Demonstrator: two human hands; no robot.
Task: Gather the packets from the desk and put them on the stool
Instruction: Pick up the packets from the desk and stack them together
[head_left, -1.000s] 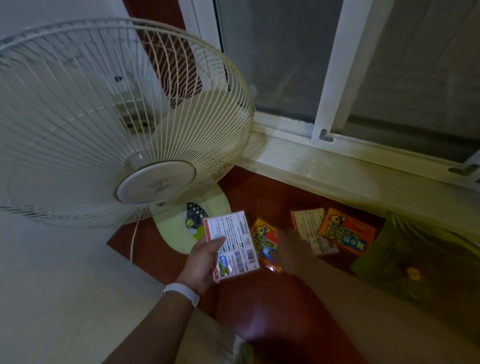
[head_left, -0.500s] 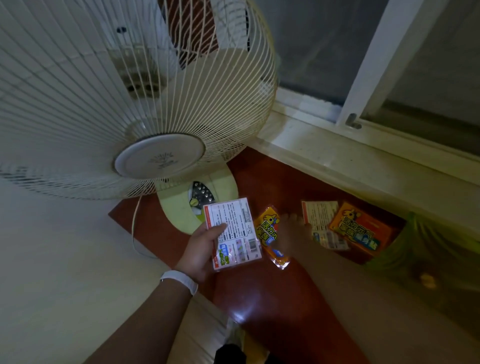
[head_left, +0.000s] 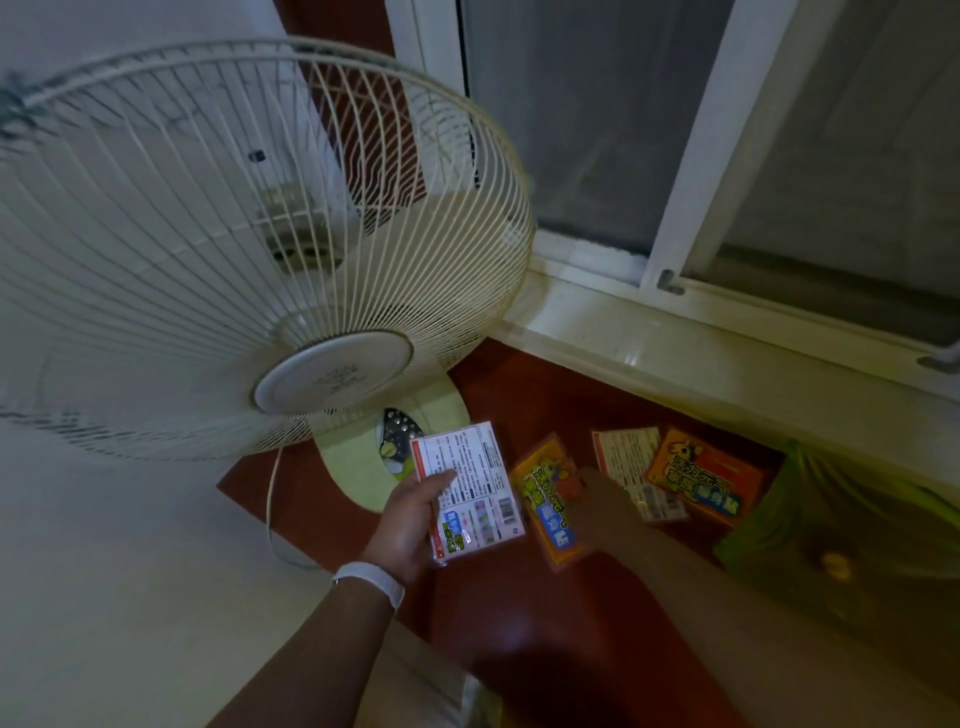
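My left hand (head_left: 410, 525) holds a white packet (head_left: 472, 488) printed side up, thumb across its face, above the red-brown desk (head_left: 519, 613). Just right of it an orange and yellow packet (head_left: 548, 506) lies on the desk, and my right hand (head_left: 605, 496) rests on its right edge, fingers on the packet. Farther right lie a white packet (head_left: 631, 465) and an orange packet (head_left: 701, 475) that overlaps it. No stool is in view.
A large cream fan (head_left: 249, 249) fills the left, its round base (head_left: 358, 467) on the desk's far left corner and its cord hanging down. A window sill (head_left: 701, 348) runs behind the desk. A green plastic bag (head_left: 841, 540) sits at the right.
My right hand has reached left onto the orange and yellow packet and stays on it. My left hand keeps the white packet in about the same place. The head has tilted.
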